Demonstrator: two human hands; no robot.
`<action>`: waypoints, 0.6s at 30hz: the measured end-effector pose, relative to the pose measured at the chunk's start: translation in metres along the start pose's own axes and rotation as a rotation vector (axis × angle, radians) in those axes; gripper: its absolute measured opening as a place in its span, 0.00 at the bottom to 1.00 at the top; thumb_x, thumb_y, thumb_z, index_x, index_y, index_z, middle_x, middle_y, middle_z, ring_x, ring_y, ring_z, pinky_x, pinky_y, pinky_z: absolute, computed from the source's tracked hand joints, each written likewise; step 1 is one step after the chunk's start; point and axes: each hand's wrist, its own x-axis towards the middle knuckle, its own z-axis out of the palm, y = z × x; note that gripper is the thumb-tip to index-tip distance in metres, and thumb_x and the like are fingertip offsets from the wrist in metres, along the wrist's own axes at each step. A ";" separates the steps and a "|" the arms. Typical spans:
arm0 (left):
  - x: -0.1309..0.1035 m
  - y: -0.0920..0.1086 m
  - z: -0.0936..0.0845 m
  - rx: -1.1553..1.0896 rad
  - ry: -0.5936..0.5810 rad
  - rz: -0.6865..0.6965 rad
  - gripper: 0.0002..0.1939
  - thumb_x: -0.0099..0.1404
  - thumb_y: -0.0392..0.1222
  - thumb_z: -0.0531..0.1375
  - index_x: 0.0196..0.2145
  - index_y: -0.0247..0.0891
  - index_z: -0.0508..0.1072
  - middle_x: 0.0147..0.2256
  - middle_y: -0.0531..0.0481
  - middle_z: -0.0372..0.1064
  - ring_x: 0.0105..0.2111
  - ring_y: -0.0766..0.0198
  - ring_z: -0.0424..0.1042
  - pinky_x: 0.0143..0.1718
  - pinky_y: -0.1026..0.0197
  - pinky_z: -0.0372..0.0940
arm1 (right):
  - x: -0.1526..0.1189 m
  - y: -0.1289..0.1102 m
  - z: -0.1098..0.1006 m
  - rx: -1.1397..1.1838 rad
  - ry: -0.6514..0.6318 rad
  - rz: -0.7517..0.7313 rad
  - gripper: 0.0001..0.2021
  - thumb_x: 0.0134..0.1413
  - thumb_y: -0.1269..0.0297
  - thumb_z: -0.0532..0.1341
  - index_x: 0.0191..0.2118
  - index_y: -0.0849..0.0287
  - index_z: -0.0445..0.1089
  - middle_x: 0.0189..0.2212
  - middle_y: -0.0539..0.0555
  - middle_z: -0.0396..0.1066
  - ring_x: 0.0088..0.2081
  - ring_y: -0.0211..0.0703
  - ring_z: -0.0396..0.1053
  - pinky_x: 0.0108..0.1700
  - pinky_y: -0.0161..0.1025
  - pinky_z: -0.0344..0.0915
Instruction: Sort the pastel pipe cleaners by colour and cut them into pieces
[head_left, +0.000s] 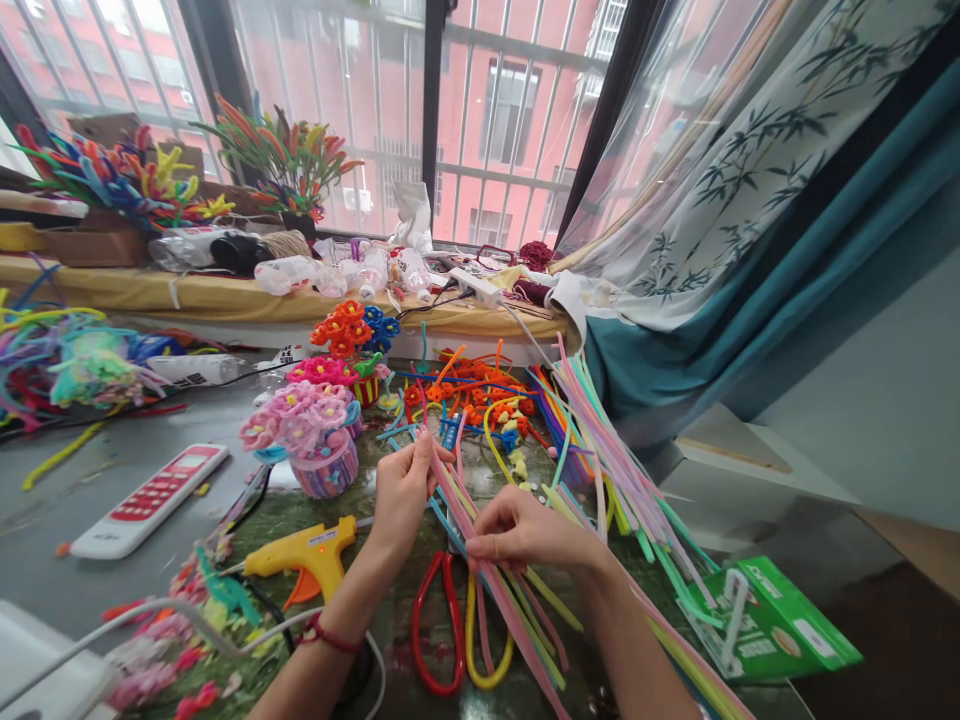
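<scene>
My left hand [401, 490] pinches the upper end of pink pipe cleaners [454, 490] between thumb and fingers. Further down the same strands, my right hand [525, 535] closes on them with thumb and forefinger. Exactly how many strands each hand grips is hard to tell. Below my hands lie scissors [437, 640] with a red loop handle; a yellow loop [491, 660] is beside it. Loose yellow and pink pipe cleaners [544, 640] spread out under my right hand. To the left of my left forearm rests a yellow glue gun [315, 555].
Pots of pipe-cleaner flowers [326, 470] stand behind my left hand. A white remote [150, 500] lies at left. Orange flower pieces [480, 385] cover the back of the table. A pastel pipe-cleaner bundle [622, 450] and a green box [787, 620] are at right. Cables cross the left front.
</scene>
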 end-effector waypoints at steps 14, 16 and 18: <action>0.000 0.001 0.001 -0.014 0.009 -0.017 0.27 0.57 0.64 0.59 0.21 0.34 0.74 0.12 0.61 0.48 0.14 0.73 0.45 0.16 0.67 0.38 | -0.002 -0.003 -0.001 -0.037 -0.019 0.036 0.23 0.52 0.46 0.65 0.29 0.67 0.78 0.13 0.44 0.59 0.15 0.29 0.56 0.17 0.28 0.48; -0.001 0.001 0.000 -0.018 0.009 -0.020 0.26 0.57 0.63 0.59 0.21 0.34 0.74 0.12 0.61 0.48 0.14 0.73 0.45 0.16 0.67 0.38 | -0.002 -0.003 -0.001 -0.041 -0.019 0.038 0.23 0.52 0.46 0.65 0.29 0.66 0.78 0.13 0.44 0.59 0.15 0.29 0.56 0.17 0.28 0.49; 0.000 0.000 0.000 -0.021 0.008 -0.023 0.26 0.58 0.63 0.60 0.21 0.34 0.74 0.12 0.61 0.48 0.14 0.73 0.45 0.16 0.67 0.38 | -0.002 -0.002 -0.001 -0.032 -0.023 0.039 0.22 0.52 0.46 0.65 0.29 0.66 0.78 0.13 0.44 0.60 0.15 0.29 0.56 0.17 0.28 0.49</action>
